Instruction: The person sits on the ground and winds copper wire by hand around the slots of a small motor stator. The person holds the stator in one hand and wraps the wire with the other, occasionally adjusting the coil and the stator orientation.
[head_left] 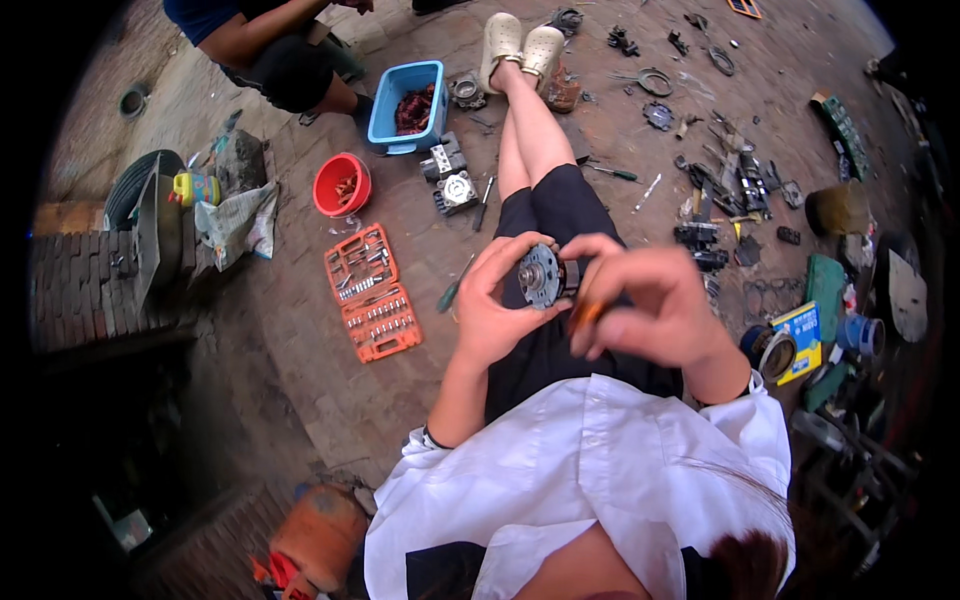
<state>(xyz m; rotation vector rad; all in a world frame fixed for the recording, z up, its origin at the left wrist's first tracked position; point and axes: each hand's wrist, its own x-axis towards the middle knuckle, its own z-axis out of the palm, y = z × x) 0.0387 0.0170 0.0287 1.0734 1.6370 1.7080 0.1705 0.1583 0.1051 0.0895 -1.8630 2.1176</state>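
In front of my lap, my left hand (485, 318) is closed round a round metal motor part (540, 277) with a holed grey disc and a short shaft in its middle. The disc faces left, and the far side of the part is partly covered by fingers. Close to its right side is my right hand (655, 305), smeared by motion, with curled fingers. A small orange-brown object (590, 316) shows at those fingertips; blur hides its kind.
An open orange socket set (362, 260) lies left of my legs. Beyond it stand a red bowl (328, 205) and a blue tub (382, 118) holding parts. Scattered metal parts (745, 185) cover the ground at right. Another person (285, 65) squats at the upper left.
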